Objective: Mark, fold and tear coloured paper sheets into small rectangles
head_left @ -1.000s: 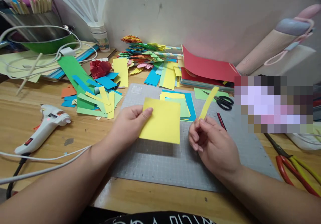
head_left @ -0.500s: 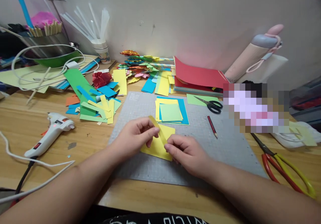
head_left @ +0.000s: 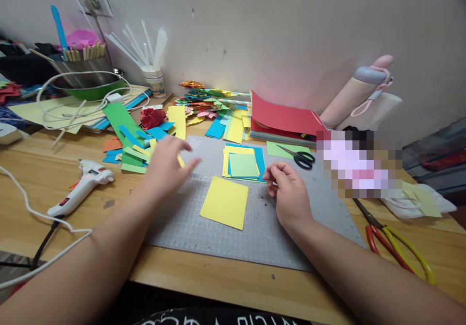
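My left hand hovers over the left edge of the cutting mat, fingers apart, beside the pile of paper scraps. Just behind its fingers shows a bit of yellow strip. My right hand is above the mat on the right, thumb against curled fingers; whatever may be inside them is hidden. Between the hands a yellow paper square lies flat. Behind it is a stack of cut paper, with a light green square on top of yellow and blue sheets.
The grey cutting mat covers the table's middle. Black scissors lie behind my right hand. Red-and-yellow-handled shears lie at right, a white glue gun at left with its cord. Red paper and a paper cup of sticks stand behind.
My hands have parted. The left moved toward the scraps and opened, no longer holding the yellow strip. The right moved right and up, and the pencil is now out of sight. The view shifted slightly.
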`<state>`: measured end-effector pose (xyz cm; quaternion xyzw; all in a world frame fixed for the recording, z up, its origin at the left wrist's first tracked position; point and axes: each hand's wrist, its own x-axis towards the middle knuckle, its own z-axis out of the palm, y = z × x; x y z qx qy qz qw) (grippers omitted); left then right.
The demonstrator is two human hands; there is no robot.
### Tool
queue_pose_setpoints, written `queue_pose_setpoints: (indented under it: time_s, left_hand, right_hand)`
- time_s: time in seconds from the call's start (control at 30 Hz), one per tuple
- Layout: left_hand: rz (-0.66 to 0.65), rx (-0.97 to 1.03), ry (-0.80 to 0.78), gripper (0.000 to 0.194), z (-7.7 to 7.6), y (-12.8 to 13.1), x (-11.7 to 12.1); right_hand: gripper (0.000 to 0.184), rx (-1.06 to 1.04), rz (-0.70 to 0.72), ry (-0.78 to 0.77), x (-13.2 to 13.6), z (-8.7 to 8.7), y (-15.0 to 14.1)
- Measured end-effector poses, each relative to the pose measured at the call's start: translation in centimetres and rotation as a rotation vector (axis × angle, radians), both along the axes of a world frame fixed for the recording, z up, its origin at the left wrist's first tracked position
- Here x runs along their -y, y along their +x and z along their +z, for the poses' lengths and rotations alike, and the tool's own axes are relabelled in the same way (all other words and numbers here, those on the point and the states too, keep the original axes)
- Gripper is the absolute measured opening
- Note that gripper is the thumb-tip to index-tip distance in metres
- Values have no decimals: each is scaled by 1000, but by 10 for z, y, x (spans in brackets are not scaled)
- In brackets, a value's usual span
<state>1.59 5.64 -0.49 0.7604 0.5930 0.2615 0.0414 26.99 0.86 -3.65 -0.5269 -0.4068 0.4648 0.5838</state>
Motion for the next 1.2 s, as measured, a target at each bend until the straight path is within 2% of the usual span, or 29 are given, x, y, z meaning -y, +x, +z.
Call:
queue_pose_setpoints:
  time_s: [0.03,0.1,0.13,0.23,0.33,0.4,0.5,0.57,0.6,0.67,0.77,0.83,0.97,1.1,1.2]
  left_hand:
    - [-105,-1,-115,27,-2,11,6]
    - [-177,31,-325,39,-9,31,15]
    - [-190,44,-356,42,-12,38,19]
    - [-224,110,-410,34,-18,46,24]
    - [-240,231,-491,20,-15,45,26]
    - [-218,328,-520,21,-9,46,26]
    - [-188,418,-523,24,1,50,22]
    - [-156,415,-488,27,6,54,14]
    - [-135,394,-458,28,7,56,8]
    - [-111,321,-398,29,9,59,-8]
    - [-190,142,-400,23,8,64,-37]
    - [-261,11,-424,32,7,70,-56]
    - [-333,-238,-483,70,7,88,-80]
    - [-339,-408,-538,73,11,100,-85]
    - [-351,-455,-495,70,13,100,-79]
  right_hand:
    - [16,-10,-11,2,0,-1,0]
    - [16,-20,-17,-2,-1,-3,1]
    - [17,-21,-14,-6,-1,-4,1]
    - [17,-3,8,-20,-3,-5,2]
    - [16,26,34,-18,0,-4,-1]
    - [23,31,52,6,5,-3,-4]
    - [41,-15,209,-36,10,1,-9]
    - [45,-45,265,-78,8,4,-7]
    - [44,-55,229,-72,4,7,-4]
    - [42,-74,43,5,-7,11,7]
    - [37,-110,-142,51,-26,17,28]
    - [35,-89,-158,17,-37,20,40]
    - [32,-3,-113,-28,-59,25,48]
    - [29,89,-133,-10,-84,21,47]
    - [29,127,-188,20,-95,10,46]
